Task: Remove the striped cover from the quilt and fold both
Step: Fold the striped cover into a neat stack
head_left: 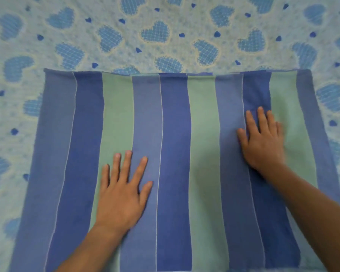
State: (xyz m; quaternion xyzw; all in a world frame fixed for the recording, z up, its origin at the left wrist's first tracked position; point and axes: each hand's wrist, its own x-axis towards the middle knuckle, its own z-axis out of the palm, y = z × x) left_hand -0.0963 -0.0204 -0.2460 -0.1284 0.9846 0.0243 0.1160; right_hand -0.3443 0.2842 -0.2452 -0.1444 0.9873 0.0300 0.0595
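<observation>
The striped cover (175,118), in blue and pale green bands with thin white lines, lies flat and folded in front of me, its far edge straight. My left hand (122,195) presses flat on its lower middle, fingers spread and straight. Farther up on the right side, my right hand (263,142) lies palm down on the cover with straight fingers, slightly blurred. Neither hand grips any cloth. A quilt separate from the cover is not distinguishable.
Under and around the cover spreads a light blue sheet with blue heart patterns (165,36), filling the view beyond the cover's far edge and along both sides.
</observation>
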